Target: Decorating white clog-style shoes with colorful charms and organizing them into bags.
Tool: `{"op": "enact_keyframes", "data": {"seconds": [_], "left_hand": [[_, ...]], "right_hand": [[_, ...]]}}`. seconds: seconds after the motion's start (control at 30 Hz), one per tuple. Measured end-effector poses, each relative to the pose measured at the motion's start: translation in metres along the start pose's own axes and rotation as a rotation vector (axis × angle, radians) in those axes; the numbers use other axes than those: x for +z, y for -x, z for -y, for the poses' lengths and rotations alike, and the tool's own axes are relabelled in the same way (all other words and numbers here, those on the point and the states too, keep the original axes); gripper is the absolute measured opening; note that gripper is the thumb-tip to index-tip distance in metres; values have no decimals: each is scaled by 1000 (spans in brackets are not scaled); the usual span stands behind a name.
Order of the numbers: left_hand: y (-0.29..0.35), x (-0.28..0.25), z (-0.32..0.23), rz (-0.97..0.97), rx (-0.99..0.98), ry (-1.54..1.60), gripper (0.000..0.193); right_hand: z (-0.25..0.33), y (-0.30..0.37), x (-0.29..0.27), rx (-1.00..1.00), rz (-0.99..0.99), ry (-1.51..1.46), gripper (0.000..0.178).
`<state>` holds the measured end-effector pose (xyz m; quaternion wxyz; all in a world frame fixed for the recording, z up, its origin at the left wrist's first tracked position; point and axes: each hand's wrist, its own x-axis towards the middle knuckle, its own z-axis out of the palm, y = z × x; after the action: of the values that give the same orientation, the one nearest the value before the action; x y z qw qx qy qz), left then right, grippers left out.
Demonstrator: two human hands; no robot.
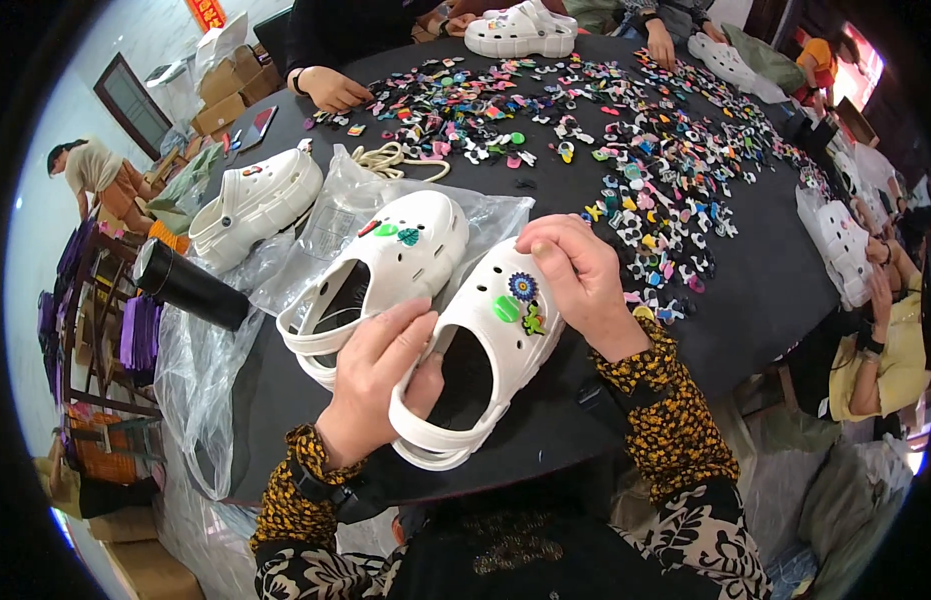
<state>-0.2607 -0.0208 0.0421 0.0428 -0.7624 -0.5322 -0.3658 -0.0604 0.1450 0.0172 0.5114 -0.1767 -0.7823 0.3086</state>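
Note:
My left hand (pixel 380 370) grips a white clog (pixel 530 355) by the side of its opening, thumb inside. The clog carries a blue flower-shaped charm (pixel 522 287), a round green charm (pixel 506 308) and a green-and-yellow figure charm (pixel 532 320). At its toe, my right hand (pixel 575 280) is closed, thumb pressed against the curled fingers; whatever they pinch is hidden. Just left of it lies a second white clog (pixel 440 225) with a red charm, a green charm and a teal leaf charm (pixel 407 237). Clear plastic bags (pixel 330 215) are under and behind this clog.
Loose colourful charms (pixel 675 190) spread across the dark table (pixel 585 420). Another white clog (pixel 285 190), a black cylinder (pixel 190 285), and a coiled cord (pixel 390 158) lie to the left. Another person's hand (pixel 330 88) reaches the charms across the table; more people sit around it.

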Motion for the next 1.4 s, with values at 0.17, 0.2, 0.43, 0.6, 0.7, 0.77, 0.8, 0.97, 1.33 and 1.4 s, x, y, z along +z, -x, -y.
{"op": "enact_keyframes", "data": {"seconds": [0.17, 0.2, 0.43, 0.6, 0.7, 0.77, 0.8, 0.97, 1.33, 1.4], "left_hand": [[-4, -7, -12, -105, 14, -332, 39], [-6, -6, -14, -119, -36, -354, 39], [0, -2, -8, -14, -148, -315, 36], [2, -1, -5, -8, -70, -219, 29], [0, 2, -5, -21, -10, -190, 24], [-2, 3, -6, -14, 36, -207, 21], [-3, 2, -7, -10, 38, -202, 21], [-7, -1, -12, 70, 45, -210, 17], [-6, 2, -11, 44, 101, -247, 21], [-5, 2, -12, 49, 89, -262, 22]], "right_hand": [[-3, -1, 3, -26, -32, 3, 11], [-3, 0, 1, -14, -22, 4, 14], [-2, 1, 0, 17, -5, 19, 16], [-3, 2, 2, 21, -9, 11, 17], [-7, 2, 1, 27, -8, 6, 17], [-8, 3, 1, 27, -12, 5, 18], [-7, 2, 1, 46, -10, -14, 18], [-7, 1, 3, 86, -56, -81, 16], [-7, 4, 2, 221, -85, -234, 19], [-4, 4, 2, 240, -81, -266, 19]]}}
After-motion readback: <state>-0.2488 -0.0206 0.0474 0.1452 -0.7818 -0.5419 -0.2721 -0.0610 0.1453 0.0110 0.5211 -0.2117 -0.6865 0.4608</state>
